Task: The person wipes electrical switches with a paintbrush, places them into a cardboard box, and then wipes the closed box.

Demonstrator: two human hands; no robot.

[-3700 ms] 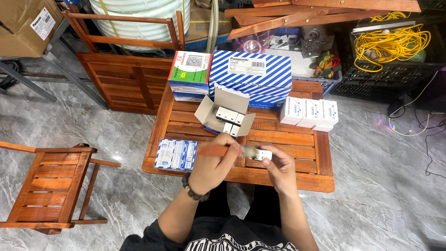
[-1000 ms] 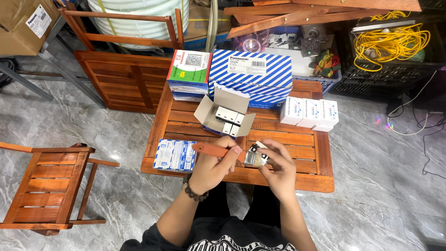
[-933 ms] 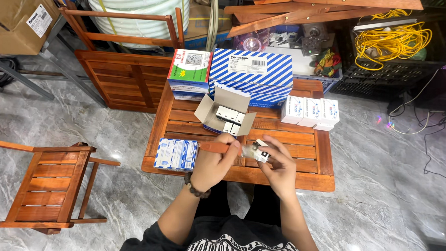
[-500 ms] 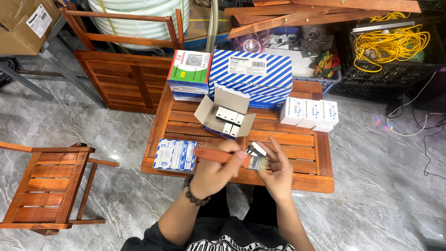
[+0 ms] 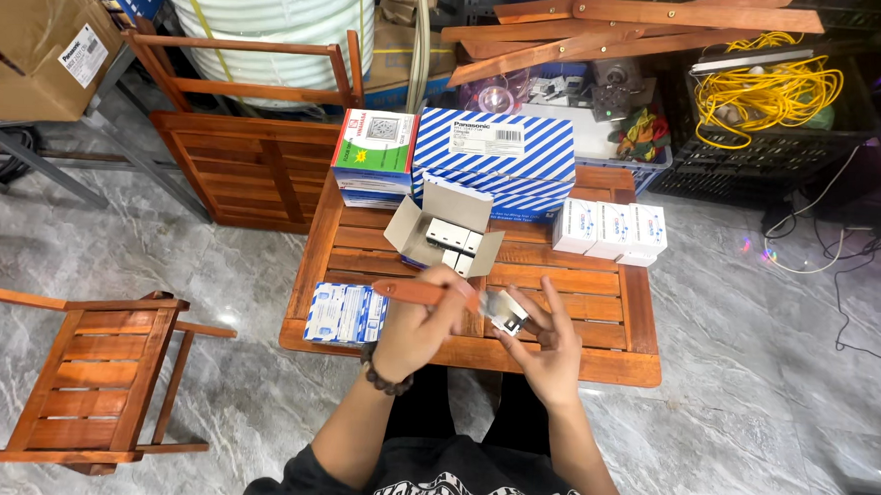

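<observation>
Our left hand (image 5: 419,328) grips an orange-handled screwdriver (image 5: 427,292); our right hand (image 5: 547,343) fingers clasp a small white switch module (image 5: 506,312) above the tabletop (image 5: 597,284).

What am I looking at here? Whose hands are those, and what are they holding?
The picture comes from a camera worn on a person's head, looking down, so you see that person's own two hands. The left hand holds a tool with an orange handle, probably a screwdriver. The right hand holds a small grey and white part, and the tool's tip meets it. Below the hands is a low wooden table. On it sit an open cardboard box with more small parts inside, a row of small white boxes, a blue and white pack, and a big blue striped box.
</observation>
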